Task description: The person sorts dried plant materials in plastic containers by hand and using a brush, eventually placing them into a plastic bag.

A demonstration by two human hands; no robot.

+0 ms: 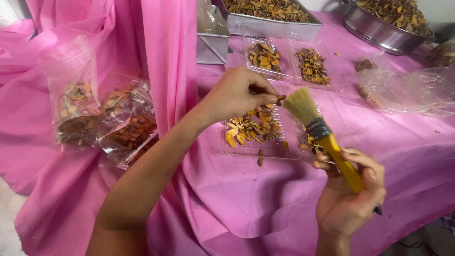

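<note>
Pink-draped bench: left hand is pinching a dried bark piece over the clear tray near the bench's front edge; right hand is gripping a yellow-handled brush. Cleaning step, seemingly; next calls for bristles meeting the piece.

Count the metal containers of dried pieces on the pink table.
2: a rectangular metal tray at top centre, a round metal bowl at top right. Others may lie outside the frame.
</note>
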